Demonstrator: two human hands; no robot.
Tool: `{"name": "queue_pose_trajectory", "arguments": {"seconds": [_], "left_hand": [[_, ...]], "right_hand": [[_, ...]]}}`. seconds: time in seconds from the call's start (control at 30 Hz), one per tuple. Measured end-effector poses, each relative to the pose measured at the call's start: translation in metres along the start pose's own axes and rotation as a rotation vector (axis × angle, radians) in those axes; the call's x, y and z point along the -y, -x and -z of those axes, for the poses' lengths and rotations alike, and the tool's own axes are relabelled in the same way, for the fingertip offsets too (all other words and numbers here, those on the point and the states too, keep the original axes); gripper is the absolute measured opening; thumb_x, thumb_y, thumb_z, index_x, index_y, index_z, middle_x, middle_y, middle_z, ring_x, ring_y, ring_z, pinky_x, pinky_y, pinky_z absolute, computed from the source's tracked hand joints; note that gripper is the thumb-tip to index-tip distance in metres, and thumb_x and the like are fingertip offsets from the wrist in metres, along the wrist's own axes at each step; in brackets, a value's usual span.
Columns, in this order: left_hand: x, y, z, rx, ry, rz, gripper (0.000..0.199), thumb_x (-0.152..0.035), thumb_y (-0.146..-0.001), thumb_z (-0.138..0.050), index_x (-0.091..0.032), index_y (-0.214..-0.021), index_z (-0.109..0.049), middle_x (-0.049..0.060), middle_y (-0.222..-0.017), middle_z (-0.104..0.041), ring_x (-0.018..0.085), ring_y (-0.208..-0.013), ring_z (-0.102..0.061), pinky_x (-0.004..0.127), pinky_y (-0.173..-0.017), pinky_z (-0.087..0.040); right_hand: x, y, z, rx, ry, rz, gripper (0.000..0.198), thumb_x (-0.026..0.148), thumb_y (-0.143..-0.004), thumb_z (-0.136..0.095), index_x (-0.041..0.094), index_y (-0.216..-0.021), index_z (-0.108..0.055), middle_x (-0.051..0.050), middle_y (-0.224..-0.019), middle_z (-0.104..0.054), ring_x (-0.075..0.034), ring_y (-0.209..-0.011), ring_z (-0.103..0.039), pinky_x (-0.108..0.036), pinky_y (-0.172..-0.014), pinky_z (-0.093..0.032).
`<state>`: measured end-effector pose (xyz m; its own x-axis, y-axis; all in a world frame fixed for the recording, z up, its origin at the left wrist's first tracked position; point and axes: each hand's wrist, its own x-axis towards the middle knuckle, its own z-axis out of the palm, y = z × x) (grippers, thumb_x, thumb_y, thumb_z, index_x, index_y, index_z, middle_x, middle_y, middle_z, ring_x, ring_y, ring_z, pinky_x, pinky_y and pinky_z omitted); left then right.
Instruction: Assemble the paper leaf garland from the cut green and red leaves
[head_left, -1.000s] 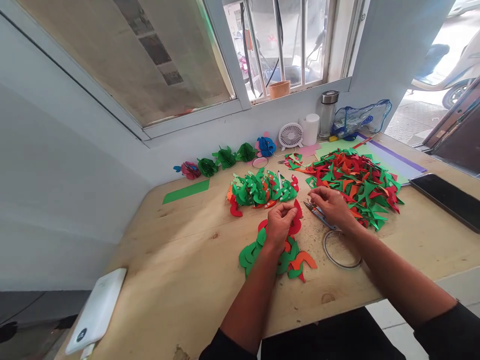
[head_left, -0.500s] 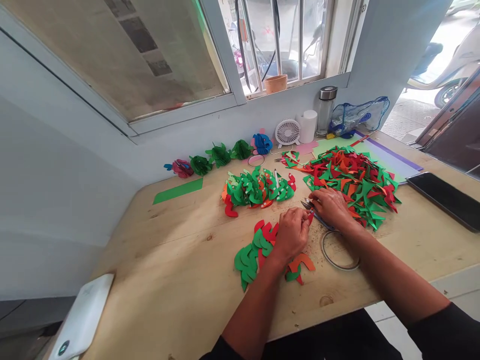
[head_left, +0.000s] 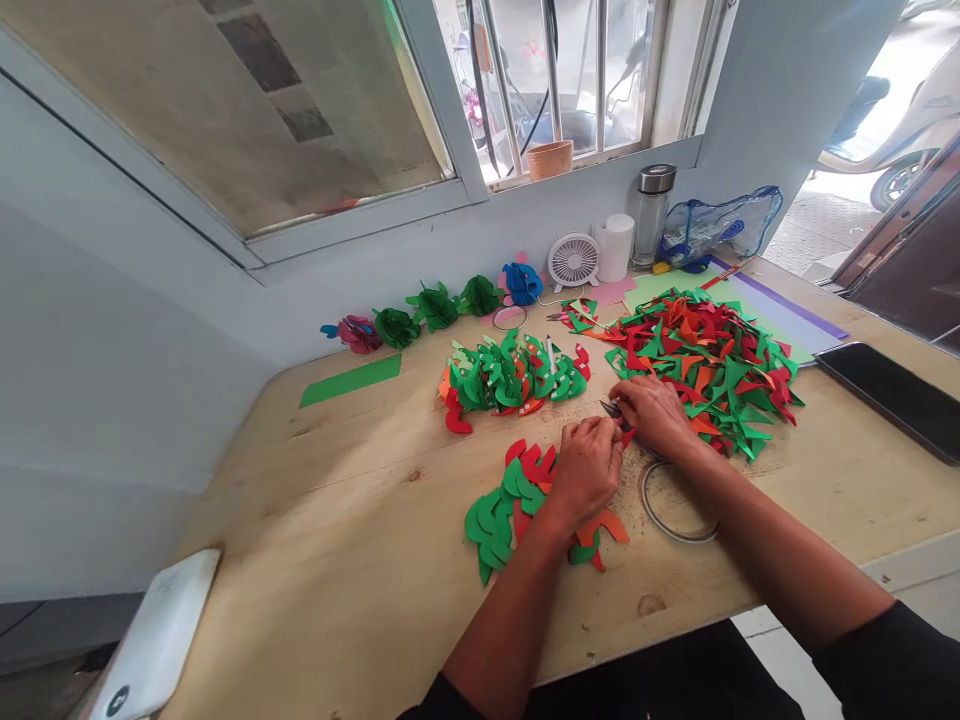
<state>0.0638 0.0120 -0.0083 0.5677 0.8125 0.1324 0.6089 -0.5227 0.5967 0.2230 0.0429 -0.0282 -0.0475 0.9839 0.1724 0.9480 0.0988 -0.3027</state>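
My left hand (head_left: pixel 591 460) is closed, with a small red cut-out piece (head_left: pixel 628 437) showing at its fingertips. Close beside it, my right hand (head_left: pixel 651 412) has its fingers pinched together; what they hold, if anything, is hidden. The dark pointed tips of a metal tool (head_left: pixel 611 409) stick out below the right fingertips, and the rest of it is covered. Curved green and red cut-outs (head_left: pixel 496 520) lie left of my left wrist. Beyond them stand bunched green cut-outs (head_left: pixel 487 380) bearing small white squares. A thin roll of tape (head_left: pixel 680 502) lies by my right forearm.
A large heap of red and green scraps (head_left: pixel 705 370) lies past my right hand, with a black phone (head_left: pixel 892 398) to its right. Along the wall stand paper flowers (head_left: pixel 436 305), a small fan (head_left: pixel 574 262) and a glass bottle (head_left: pixel 651 220). A white device (head_left: pixel 161 635) sits at the left edge.
The red piece at my left fingertips has shifted slightly right. Both hands stay close together over the same spot; the view has moved a little.
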Motion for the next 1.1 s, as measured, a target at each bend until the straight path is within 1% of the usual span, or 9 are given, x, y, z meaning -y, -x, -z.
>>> {"name": "queue_pose_trajectory", "arguments": {"seconds": [0.2, 0.4, 0.53, 0.63, 0.83, 1.0, 1.07, 1.1], "left_hand": [[0.0003, -0.0002, -0.0011, -0.002, 0.009, -0.001, 0.008, -0.016, -0.086, -0.044, -0.020, -0.089, -0.051, 0.004, -0.098, -0.063, 0.020, -0.099, -0.053, 0.036, -0.089, -0.035], [-0.0002, -0.0001, -0.0004, 0.011, -0.001, 0.017, 0.008, -0.016, -0.086, -0.044, -0.020, -0.088, -0.051, 0.005, -0.098, -0.063, 0.021, -0.100, -0.053, 0.037, -0.089, -0.035], [-0.0005, -0.0003, -0.0001, 0.014, 0.002, 0.016, 0.009, -0.016, -0.087, -0.043, -0.021, -0.087, -0.050, 0.005, -0.098, -0.063, 0.021, -0.100, -0.053, 0.037, -0.090, -0.035], [0.0001, -0.0006, -0.0010, 0.004, 0.011, 0.011, 0.008, -0.016, -0.087, -0.044, -0.021, -0.087, -0.050, 0.005, -0.099, -0.064, 0.021, -0.100, -0.053, 0.037, -0.090, -0.035], [0.0019, -0.0010, -0.0033, 0.005, 0.008, 0.010, 0.008, -0.016, -0.086, -0.045, -0.021, -0.089, -0.051, 0.005, -0.100, -0.063, 0.020, -0.100, -0.054, 0.037, -0.091, -0.035], [0.0017, -0.0006, -0.0041, 0.008, 0.002, 0.001, 0.009, -0.017, -0.087, -0.042, -0.020, -0.090, -0.051, 0.005, -0.101, -0.063, 0.021, -0.101, -0.053, 0.038, -0.091, -0.035], [0.0021, -0.0007, -0.0048, 0.000, 0.020, 0.015, 0.010, -0.016, -0.086, -0.043, -0.021, -0.089, -0.051, 0.005, -0.100, -0.064, 0.021, -0.100, -0.054, 0.038, -0.091, -0.036], [0.0027, -0.0010, -0.0052, -0.012, 0.046, 0.026, 0.010, -0.016, -0.086, -0.043, -0.021, -0.088, -0.052, 0.005, -0.099, -0.064, 0.021, -0.099, -0.054, 0.038, -0.091, -0.037]], "right_hand": [[0.0007, 0.0003, -0.0006, -0.001, 0.005, -0.007, 0.018, 0.021, -0.083, -0.049, 0.021, -0.088, -0.066, -0.007, -0.089, -0.066, -0.023, -0.088, -0.054, -0.031, -0.066, -0.027], [-0.0004, -0.0001, -0.0003, -0.020, -0.016, 0.000, 0.013, 0.019, -0.079, -0.052, 0.021, -0.084, -0.063, -0.006, -0.087, -0.067, -0.022, -0.086, -0.054, -0.031, -0.065, -0.026], [0.0010, 0.0004, 0.0026, -0.037, -0.017, -0.007, 0.008, 0.020, -0.079, -0.052, 0.021, -0.078, -0.060, -0.005, -0.083, -0.067, -0.022, -0.084, -0.054, -0.031, -0.065, -0.026], [0.0019, 0.0005, 0.0040, -0.050, -0.010, -0.012, 0.008, 0.021, -0.079, -0.052, 0.021, -0.073, -0.058, -0.005, -0.079, -0.067, -0.022, -0.082, -0.054, -0.031, -0.066, -0.026], [0.0006, 0.0008, 0.0025, -0.038, -0.021, -0.019, 0.009, 0.023, -0.079, -0.051, 0.020, -0.072, -0.056, -0.005, -0.079, -0.067, -0.021, -0.080, -0.055, -0.031, -0.065, -0.027], [0.0000, -0.0001, 0.0029, -0.061, -0.129, -0.058, 0.012, 0.024, -0.079, -0.050, 0.021, -0.069, -0.055, -0.004, -0.075, -0.065, -0.020, -0.076, -0.055, -0.031, -0.064, -0.030], [0.0003, -0.0011, 0.0051, -0.102, -0.241, -0.101, 0.012, 0.024, -0.078, -0.050, 0.020, -0.068, -0.054, -0.003, -0.073, -0.064, -0.018, -0.073, -0.054, -0.030, -0.064, -0.033], [0.0006, -0.0015, 0.0068, -0.124, -0.333, -0.128, 0.012, 0.026, -0.078, -0.050, 0.020, -0.068, -0.055, -0.003, -0.071, -0.063, -0.017, -0.070, -0.054, -0.030, -0.063, -0.034]]}}
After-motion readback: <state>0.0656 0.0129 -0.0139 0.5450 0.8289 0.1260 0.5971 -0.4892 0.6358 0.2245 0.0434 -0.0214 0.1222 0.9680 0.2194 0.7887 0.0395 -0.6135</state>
